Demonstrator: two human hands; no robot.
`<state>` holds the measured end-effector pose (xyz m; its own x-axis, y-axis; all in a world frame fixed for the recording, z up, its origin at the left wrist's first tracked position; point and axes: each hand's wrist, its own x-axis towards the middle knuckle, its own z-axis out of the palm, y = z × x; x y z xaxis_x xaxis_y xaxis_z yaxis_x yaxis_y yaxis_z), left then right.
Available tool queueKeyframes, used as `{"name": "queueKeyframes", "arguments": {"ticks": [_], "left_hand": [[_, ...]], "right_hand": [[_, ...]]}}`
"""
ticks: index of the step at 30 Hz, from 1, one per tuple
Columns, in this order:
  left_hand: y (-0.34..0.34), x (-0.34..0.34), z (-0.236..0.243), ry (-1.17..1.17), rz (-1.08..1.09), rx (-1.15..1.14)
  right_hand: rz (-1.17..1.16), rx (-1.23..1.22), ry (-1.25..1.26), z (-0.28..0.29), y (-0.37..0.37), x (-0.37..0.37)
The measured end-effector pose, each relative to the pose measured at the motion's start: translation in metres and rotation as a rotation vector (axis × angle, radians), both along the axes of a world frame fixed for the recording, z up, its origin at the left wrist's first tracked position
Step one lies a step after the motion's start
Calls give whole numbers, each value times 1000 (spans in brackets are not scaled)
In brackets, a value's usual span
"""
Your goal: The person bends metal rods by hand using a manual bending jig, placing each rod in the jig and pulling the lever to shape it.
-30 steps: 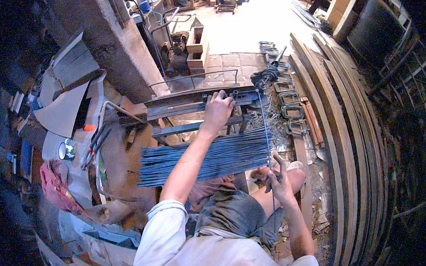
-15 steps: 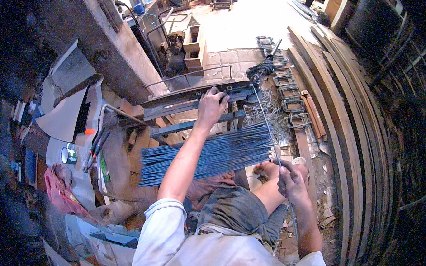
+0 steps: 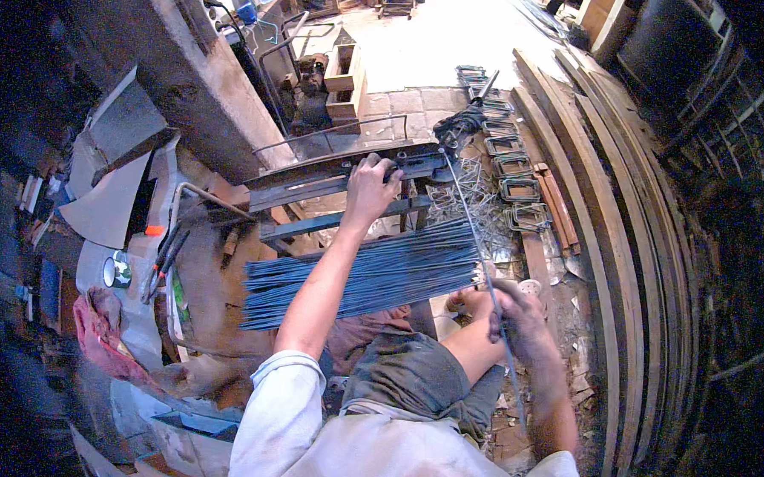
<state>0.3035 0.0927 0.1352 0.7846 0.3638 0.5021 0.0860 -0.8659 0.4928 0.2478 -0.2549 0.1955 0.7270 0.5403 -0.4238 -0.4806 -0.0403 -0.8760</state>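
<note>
My left hand (image 3: 371, 188) rests on a dark metal bench (image 3: 295, 189) in front of me. Its fingers are curled closed around something small and dark there that I cannot make out. At the lower right, my right hand (image 3: 526, 324), slightly blurred, is closed around a long thin metal rod (image 3: 470, 213). This rod runs from the bench's right end back past my wrist. Beneath my left forearm lies a thick bundle of thin bluish steel rods (image 3: 400, 267), stretched from left to right above my lap.
Bent rectangular wire frames (image 3: 511, 165) lie in a row on the floor to the right, beside scattered rod offcuts (image 3: 464, 199). Long wooden planks (image 3: 612, 228) run along the right side. Left are a mug (image 3: 117, 270), pliers-like tools (image 3: 165, 256) and a red cloth (image 3: 104, 327).
My right hand has shifted a little along the rod, and its fingers have changed position. The left hand stays at the same place on the bench. The whole view has shifted slightly.
</note>
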Motion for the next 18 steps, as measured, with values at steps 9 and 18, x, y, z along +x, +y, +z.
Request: {"name": "queueKeyframes", "arguments": {"ticks": [9, 18], "left_hand": [[-10, 8, -3, -33, 139, -109], [3, -23, 30, -440, 121, -322]], "right_hand": [[-143, -609, -851, -58, 55, -5], [279, -757, -1602, 58, 51, 45]]}}
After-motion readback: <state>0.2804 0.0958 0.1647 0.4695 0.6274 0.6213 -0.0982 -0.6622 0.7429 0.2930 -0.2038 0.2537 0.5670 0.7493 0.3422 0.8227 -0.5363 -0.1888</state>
